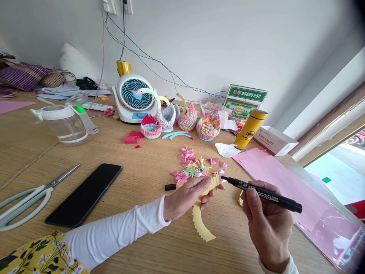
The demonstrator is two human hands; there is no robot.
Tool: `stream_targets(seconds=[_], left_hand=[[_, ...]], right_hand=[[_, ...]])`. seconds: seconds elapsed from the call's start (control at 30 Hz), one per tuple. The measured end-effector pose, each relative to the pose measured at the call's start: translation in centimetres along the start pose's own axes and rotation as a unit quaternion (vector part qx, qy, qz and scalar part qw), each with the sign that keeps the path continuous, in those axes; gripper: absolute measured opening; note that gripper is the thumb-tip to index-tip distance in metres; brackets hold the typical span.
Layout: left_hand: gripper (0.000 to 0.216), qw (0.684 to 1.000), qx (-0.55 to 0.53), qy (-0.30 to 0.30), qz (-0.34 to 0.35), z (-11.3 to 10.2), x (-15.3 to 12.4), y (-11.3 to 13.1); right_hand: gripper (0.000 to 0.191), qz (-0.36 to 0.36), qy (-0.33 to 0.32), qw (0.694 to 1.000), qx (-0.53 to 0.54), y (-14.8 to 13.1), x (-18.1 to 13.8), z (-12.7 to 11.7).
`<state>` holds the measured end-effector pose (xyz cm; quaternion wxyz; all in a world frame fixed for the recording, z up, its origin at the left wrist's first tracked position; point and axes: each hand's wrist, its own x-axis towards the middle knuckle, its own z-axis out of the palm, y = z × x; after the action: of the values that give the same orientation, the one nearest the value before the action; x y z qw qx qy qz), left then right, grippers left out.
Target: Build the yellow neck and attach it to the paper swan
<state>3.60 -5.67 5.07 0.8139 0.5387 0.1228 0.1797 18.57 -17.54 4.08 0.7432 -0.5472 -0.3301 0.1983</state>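
My left hand is closed round a curved yellow folded-paper strip, whose jagged tail hangs below the fingers. The strip's pink end shows at the top, beyond my thumb. My right hand grips a black marker pen, uncapped, its tip at or very near that pink end; I cannot tell whether they touch. The marker's black cap lies on the table left of the strip. Behind my left hand spreads a pile of small folded paper triangles in pink, yellow and green.
Several folded-paper swans and baskets stand near a small fan. Scissors and a phone lie at left, before a clear jug. At right are a yellow bottle, a sticky-note box and pink paper sheets.
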Motion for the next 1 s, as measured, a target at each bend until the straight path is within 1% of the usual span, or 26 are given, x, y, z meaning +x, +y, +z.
stream_targets(seconds=[0.13, 0.33, 0.47, 0.73, 1.0], left_hand=[[0.041, 1.000, 0.002, 0.005, -0.003, 0.12, -0.13, 0.30], [0.044, 1.000, 0.001, -0.003, -0.005, -0.03, -0.06, 0.19], [0.046, 1.000, -0.002, -0.001, -0.001, -0.11, 0.01, 0.02], [0.046, 1.000, 0.003, -0.004, -0.002, -0.11, 0.03, 0.03], [0.045, 1.000, -0.004, 0.005, 0.001, -0.15, 0.09, -0.05]], right_hand=[[0.031, 0.004, -0.002, 1.000, -0.004, -0.01, -0.02, -0.09], [0.033, -0.005, 0.017, 1.000, -0.025, 0.11, 0.02, -0.22], [0.033, -0.009, 0.025, 1.000, -0.014, -0.02, 0.00, -0.05], [0.031, -0.013, 0.009, 1.000, -0.001, -0.15, 0.07, 0.32], [0.031, 0.004, -0.006, 1.000, -0.011, 0.00, -0.03, -0.08]])
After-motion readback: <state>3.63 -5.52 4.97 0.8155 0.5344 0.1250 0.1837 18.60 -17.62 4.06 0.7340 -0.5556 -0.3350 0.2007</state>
